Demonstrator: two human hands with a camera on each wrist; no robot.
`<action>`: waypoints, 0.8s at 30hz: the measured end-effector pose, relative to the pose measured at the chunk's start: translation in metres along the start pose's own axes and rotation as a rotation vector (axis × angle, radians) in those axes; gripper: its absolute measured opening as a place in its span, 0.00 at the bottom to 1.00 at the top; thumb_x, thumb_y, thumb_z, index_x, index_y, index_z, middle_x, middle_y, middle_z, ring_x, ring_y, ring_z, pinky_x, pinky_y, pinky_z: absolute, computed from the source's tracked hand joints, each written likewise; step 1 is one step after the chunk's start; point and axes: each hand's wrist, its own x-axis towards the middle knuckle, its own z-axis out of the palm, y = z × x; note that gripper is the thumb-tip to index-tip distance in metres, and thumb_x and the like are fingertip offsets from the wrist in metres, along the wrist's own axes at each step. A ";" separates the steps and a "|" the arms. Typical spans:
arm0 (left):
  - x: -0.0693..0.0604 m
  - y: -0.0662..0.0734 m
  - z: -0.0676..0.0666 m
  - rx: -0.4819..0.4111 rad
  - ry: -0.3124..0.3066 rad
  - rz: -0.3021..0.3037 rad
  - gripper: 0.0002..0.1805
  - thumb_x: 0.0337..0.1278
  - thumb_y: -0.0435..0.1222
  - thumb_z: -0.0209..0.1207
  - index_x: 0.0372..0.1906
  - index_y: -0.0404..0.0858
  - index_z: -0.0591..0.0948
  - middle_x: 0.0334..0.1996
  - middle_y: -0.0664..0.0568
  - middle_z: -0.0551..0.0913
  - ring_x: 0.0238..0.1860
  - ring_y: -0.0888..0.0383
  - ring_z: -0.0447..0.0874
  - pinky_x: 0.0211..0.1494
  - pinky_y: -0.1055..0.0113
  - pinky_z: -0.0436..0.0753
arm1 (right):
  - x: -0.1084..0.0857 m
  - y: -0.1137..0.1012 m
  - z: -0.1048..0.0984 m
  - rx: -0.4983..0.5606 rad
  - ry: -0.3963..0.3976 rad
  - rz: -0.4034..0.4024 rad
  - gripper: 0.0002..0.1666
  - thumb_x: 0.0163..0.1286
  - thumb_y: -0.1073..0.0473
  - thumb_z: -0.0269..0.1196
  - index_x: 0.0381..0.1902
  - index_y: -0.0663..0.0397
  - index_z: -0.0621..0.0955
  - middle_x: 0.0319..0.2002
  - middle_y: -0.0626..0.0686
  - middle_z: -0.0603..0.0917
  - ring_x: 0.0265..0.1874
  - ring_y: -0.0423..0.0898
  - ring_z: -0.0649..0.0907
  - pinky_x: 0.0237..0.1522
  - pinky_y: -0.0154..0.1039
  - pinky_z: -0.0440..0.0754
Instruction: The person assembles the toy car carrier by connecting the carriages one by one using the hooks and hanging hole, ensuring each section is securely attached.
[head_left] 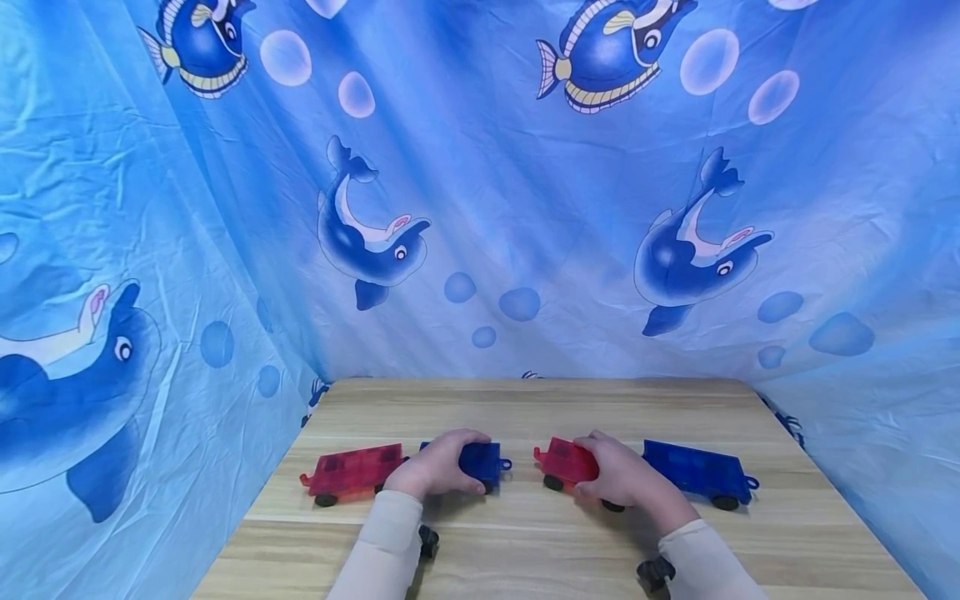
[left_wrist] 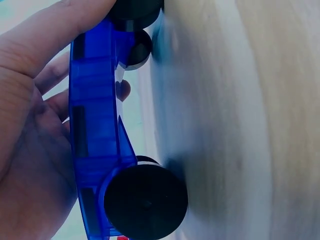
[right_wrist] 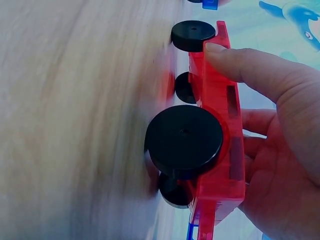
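My left hand grips a blue toy train car from above, its thumb on the near side. A red car stands just left of that blue car; whether they are coupled is covered by the hand. My right hand holds a second red car, its thumb low on the near side by the wheels in the right wrist view. Behind that hand stands another blue car. The held blue car's loop faces the held red car's hook across a gap.
The cars are on a wood-grain table. A blue cloth printed with dolphins, fish and bubbles hangs behind it and at its sides. A small black camera sits at the right wrist, another at the left.
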 end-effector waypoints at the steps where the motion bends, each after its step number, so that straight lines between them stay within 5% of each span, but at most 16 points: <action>1: 0.000 -0.001 -0.001 -0.004 0.000 0.000 0.44 0.45 0.46 0.83 0.70 0.49 0.78 0.67 0.52 0.79 0.66 0.47 0.77 0.65 0.46 0.79 | 0.000 0.000 0.001 0.002 0.000 0.002 0.50 0.50 0.50 0.84 0.70 0.54 0.78 0.51 0.47 0.81 0.47 0.47 0.80 0.48 0.51 0.86; 24: -0.003 -0.012 -0.008 -0.080 0.009 -0.015 0.44 0.47 0.47 0.82 0.72 0.51 0.77 0.68 0.49 0.76 0.65 0.44 0.76 0.63 0.43 0.80 | 0.001 -0.010 0.008 0.041 -0.034 -0.043 0.49 0.50 0.49 0.85 0.69 0.52 0.79 0.53 0.46 0.81 0.50 0.48 0.80 0.48 0.55 0.87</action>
